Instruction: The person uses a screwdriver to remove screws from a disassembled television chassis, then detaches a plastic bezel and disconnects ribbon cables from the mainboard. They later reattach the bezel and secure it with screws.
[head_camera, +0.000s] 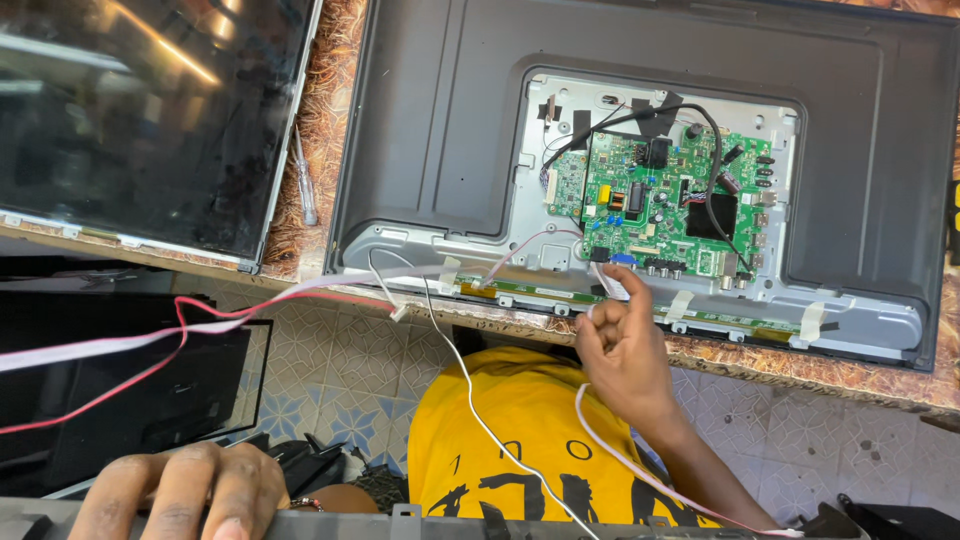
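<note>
The television's (440, 120) back cover is already off, the green circuit board (660, 200) exposed; right hand (620, 345) pinches a white cable (610, 285) below it, left hand (180, 495) grips a grey panel edge (400, 525)

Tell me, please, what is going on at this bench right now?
A flat-screen television lies face down with its back cover off, exposing a green circuit board. The right hand reaches up to the board's lower edge, pinching a thin pinkish-white wire. The left hand rests on a grey panel edge at the bottom. A screwdriver lies between the television and another screen panel.
</note>
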